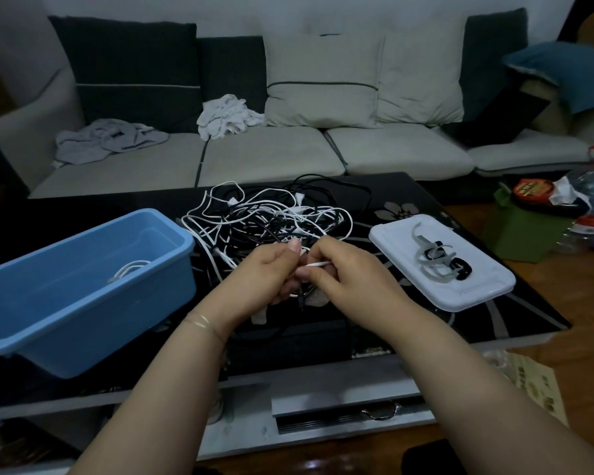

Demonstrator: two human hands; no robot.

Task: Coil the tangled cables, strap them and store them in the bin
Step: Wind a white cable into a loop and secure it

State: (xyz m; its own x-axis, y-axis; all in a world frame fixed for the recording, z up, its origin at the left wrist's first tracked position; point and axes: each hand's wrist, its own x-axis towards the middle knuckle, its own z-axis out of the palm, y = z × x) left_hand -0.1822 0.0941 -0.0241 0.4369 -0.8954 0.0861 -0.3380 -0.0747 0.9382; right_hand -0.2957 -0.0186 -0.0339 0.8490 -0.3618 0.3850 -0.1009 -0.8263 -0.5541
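The person's left hand (pixel 271 269) and right hand (pixel 343 269) meet close together over the dark table (pixel 494 317). The fingers of both hands are curled and pinch a thin white cable (pixel 318 265) that runs between them. Just past the fingertips lies the big tangle of cables (pixel 271 217), white ones and black ones all mixed up. To the left of the left hand's fingers sits the blue bin (pixel 83 286), with one white coiled cable (pixel 131 270) already inside. To the right of the right hand's fingers is a white lid (pixel 474 296) lying flat, and on it rest the grey and black straps (pixel 436 258). Behind the tangle stands a sofa (pixel 288 156)
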